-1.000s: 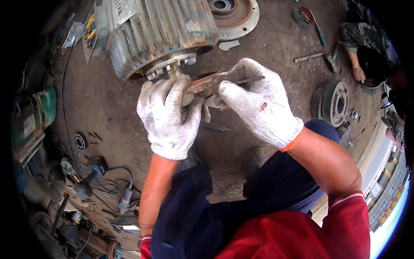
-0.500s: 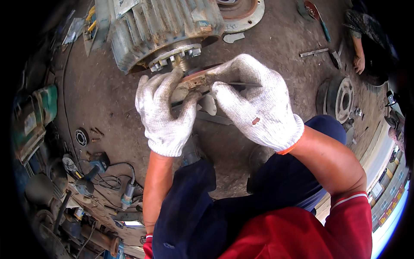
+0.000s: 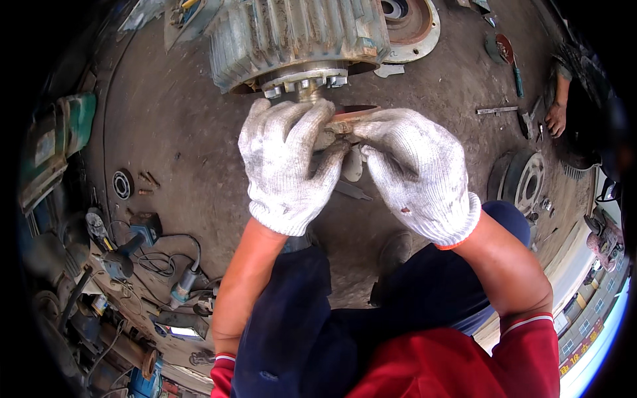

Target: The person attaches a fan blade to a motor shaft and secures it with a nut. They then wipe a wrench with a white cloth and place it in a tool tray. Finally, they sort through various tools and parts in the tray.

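Note:
My gloved left hand (image 3: 286, 159) and gloved right hand (image 3: 421, 169) meet in front of a finned electric motor (image 3: 298, 36). Between them is a metal part with a curved rust-red rim (image 3: 358, 111), mostly hidden behind the gloves. Fingers of both hands are closed on it, the left at its near-left side and the right at its right end. A pale rounded flap (image 3: 353, 164) shows just below the fingertips; whether it belongs to the part I cannot tell. Just beyond my hands, the motor's threaded shaft (image 3: 309, 91) sticks out below a bolted ring (image 3: 285, 81).
Beside the motor lies a round end cover (image 3: 418, 40). A flat grey strip (image 3: 352, 190) rests on the floor below my hands. At left are a bearing (image 3: 123, 184), bolts and a corded power tool (image 3: 186, 285). Another person's hand (image 3: 556, 119) is at far right, near a pulley-like wheel (image 3: 529, 182).
The whole view has shifted, so the motor and floor items sit farther right. A thin dark strip seen earlier by my right fingers is no longer visible. Both hands still hold the rust-red-rimmed part.

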The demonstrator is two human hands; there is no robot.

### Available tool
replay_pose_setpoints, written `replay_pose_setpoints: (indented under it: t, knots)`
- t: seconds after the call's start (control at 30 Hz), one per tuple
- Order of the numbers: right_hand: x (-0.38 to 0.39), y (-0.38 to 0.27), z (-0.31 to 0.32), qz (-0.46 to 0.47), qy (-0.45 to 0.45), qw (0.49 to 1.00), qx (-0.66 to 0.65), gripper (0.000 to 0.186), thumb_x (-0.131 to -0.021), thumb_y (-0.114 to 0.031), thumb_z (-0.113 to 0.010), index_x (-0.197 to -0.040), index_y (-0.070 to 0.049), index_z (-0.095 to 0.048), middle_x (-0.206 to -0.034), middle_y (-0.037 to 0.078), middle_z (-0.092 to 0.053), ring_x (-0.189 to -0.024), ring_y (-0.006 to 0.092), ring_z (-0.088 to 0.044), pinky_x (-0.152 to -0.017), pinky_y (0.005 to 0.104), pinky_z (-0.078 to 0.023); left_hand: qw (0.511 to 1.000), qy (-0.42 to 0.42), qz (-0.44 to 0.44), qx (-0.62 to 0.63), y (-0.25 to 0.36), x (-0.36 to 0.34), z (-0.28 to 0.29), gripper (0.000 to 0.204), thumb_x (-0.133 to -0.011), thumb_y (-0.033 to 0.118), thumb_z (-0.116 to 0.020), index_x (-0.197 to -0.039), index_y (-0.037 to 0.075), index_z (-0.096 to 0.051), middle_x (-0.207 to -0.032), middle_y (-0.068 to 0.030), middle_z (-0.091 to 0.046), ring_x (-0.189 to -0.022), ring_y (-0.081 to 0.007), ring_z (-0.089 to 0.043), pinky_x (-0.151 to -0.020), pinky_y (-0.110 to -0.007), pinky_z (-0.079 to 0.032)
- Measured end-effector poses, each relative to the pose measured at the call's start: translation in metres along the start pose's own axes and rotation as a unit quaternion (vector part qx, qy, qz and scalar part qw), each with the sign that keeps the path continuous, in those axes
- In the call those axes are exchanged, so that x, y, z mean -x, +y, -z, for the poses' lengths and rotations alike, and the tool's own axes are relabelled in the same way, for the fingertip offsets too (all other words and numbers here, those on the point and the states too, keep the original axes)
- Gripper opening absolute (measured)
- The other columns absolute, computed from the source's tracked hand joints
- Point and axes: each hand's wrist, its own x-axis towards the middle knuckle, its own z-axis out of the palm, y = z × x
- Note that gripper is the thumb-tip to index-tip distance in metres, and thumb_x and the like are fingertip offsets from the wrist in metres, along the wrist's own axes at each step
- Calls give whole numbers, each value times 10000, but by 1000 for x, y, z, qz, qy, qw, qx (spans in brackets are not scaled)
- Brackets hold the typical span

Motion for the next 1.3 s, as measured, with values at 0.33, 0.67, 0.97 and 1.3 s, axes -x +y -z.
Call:
replay_pose_setpoints:
  t: [0.33, 0.67, 0.97, 1.3]
  knots:
    - [-3, -12, 29, -392, 104, 806, -432, 151, -1011, -23, -712, -1134, 57, -677, -1068, 166, -771, -914, 218, -780, -832, 356, -667, 999, -25, 30, -6, 7, -3, 5, 649, -730, 191, -903, -1341, 117, -697, -1247, -82, -679, -1213, -319, -623, -1173, -576, -411]
    - [-1, -14, 4, -364, 50, 893, -261, 137, -1004, -7, -723, -1130, 47, -708, -1027, 108, -782, -942, 114, -728, -848, 278, -595, 998, -45, 42, -5, 9, -4, 7, 667, -724, 211, -895, -1352, 128, -687, -1258, -85, -674, -1217, -327, -626, -1163, -591, -413]
    - [2, -11, 6, -335, 32, 915, -223, 136, -1008, 6, -706, -1141, 33, -718, -1069, 110, -787, -971, 111, -722, -865, 286, -591, 999, -21, 28, 8, 2, 1, 6, 672, -713, 203, -898, -1346, 124, -688, -1245, -85, -680, -1199, -331, -637, -1155, -591, -426]
    - [-7, -4, 10, -315, -57, 903, -287, 164, -973, -16, -732, -1124, 42, -707, -936, 143, -777, -854, 120, -714, -772, 324, -588, 999, -28, 34, -3, -2, 4, 9, 648, -732, 193, -909, -1341, 107, -705, -1276, -94, -693, -1230, -316, -636, -1192, -580, -409]
